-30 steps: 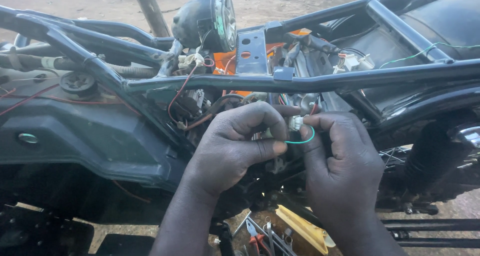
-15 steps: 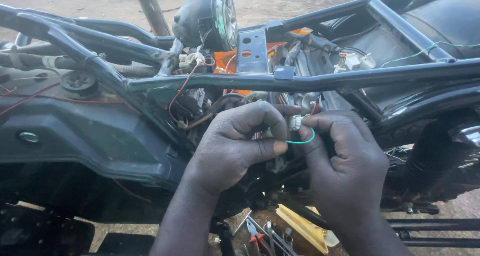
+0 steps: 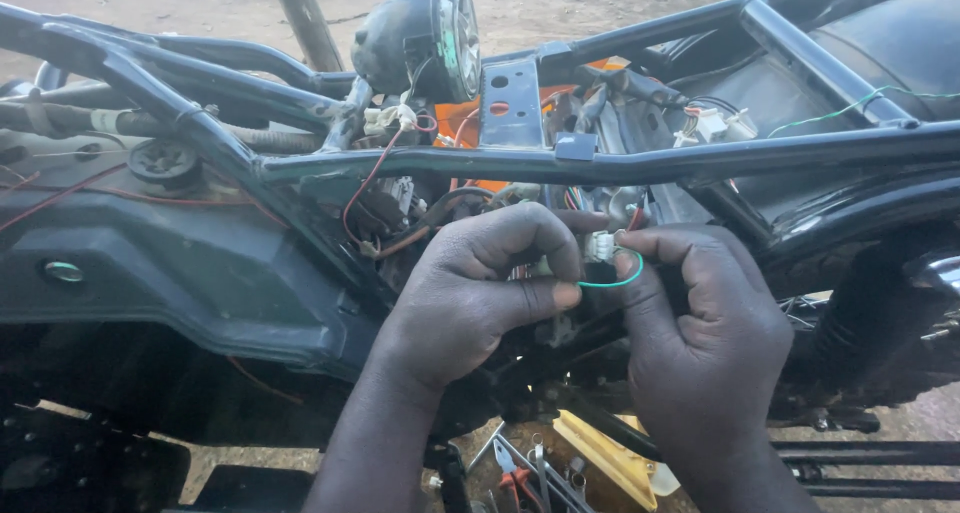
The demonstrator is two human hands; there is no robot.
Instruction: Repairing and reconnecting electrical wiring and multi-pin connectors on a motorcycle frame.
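— Where are you at?
— Tools (image 3: 530, 468) lie nearest, at six o'clock; my left hand (image 3: 470, 293) pinches the white connector (image 3: 603, 245), my right hand (image 3: 705, 323) pinches the green wire (image 3: 612, 282) at centre; seating it, I'd judge; next needs steady pressure; headlamp (image 3: 425, 38) at twelve.

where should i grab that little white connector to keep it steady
Take the white connector by its two flat sides, coming in from below and to the left, where the left hand already is. Wires run into its top, and the green wire loops out on the right by the right hand, so those sides look crowded. A fingertip pinch on the body seems the best grip.
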